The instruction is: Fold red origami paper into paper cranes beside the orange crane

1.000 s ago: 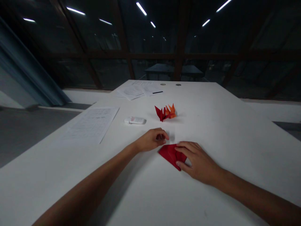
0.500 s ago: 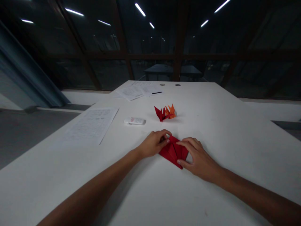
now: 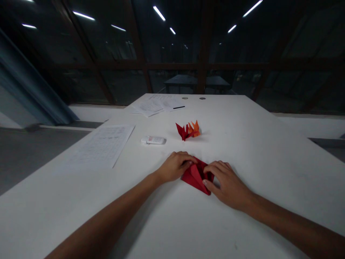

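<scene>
A folded sheet of red origami paper (image 3: pixel 194 177) lies on the white table between my two hands, one flap lifted from the layers beneath. My left hand (image 3: pixel 175 166) grips its upper left edge, thumb and fingers closed on the paper. At its right side, my right hand (image 3: pixel 224 183) has curled fingers on the raised part of the fold and the thumb near the lower corner. Just beyond stand a red paper crane (image 3: pixel 183 132) and an orange paper crane (image 3: pixel 195 128), close together.
A white bottle-shaped item (image 3: pixel 153 140) with printing lies left of the cranes. A printed sheet (image 3: pixel 104 147) is on the left side, more papers (image 3: pixel 152 106) and a dark pen (image 3: pixel 179 107) farther back. Two small discs (image 3: pixel 202 98) sit near the far edge.
The red paper's flap has been lifted and the fold opened up between my hands. My right fingers have curled inward on it. The view has shifted slightly.
</scene>
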